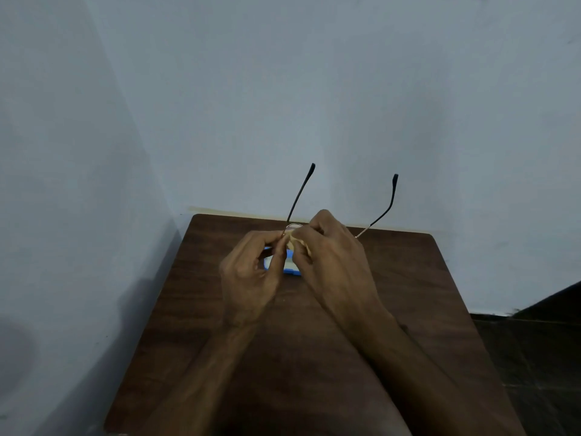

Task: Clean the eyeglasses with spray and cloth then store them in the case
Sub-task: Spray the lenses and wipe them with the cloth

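Table: your forearms come in over a dark wood-grain table [314, 357] with rounded far corners; it fills the near and middle ground.
Floor: a dark floor [534, 357] shows to the right of the table.
Walls: pale blue-grey walls [283, 89] meet in a corner on the far left, and the table's far edge stands close against them.
Blue case: a blue case [290, 269] with a pale middle lies on the far half of the table, mostly hidden behind your fingers.
Eyeglasses: you hold the eyeglasses [294, 226] in the air above the far part of the table, over the blue case. They are thin and metal-framed. Both temples are unfolded and point up and away from you, with dark tips seen against the wall. One round lens edge shows between your hands; the rest of the front is covered.
Cloth: a beige cloth [298, 243] is bunched against the lens, between your two hands.
Left hand: your left hand [251, 272] pinches the frame with thumb and forefinger at the left end, by the hinge; the other fingers are curled in loosely.
Right hand: your right hand [333, 259] has its fingers curled tight on the cloth and presses it to the lens. You cannot tell whether it also grips the frame underneath.
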